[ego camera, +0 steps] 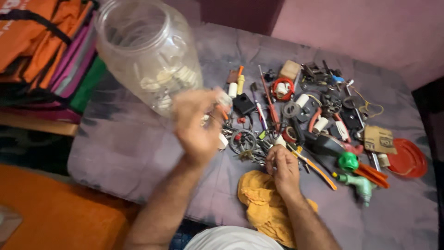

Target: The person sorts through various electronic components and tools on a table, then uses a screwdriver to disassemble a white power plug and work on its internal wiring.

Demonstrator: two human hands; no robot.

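The left hand (198,127) (blurred) curls its grip around the base of a large clear plastic jar (148,51), tilted above the grey cloth-covered bed (125,143). The right hand (283,167) pinches something small, too tiny to tell, beside the yellow rag (263,203) near the bed's front edge.

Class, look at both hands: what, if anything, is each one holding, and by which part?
The left hand holds the clear plastic jar, tilted, by its lower end. The right hand is closed on something small among the hardware pile; what, and where gripped, cannot be told.
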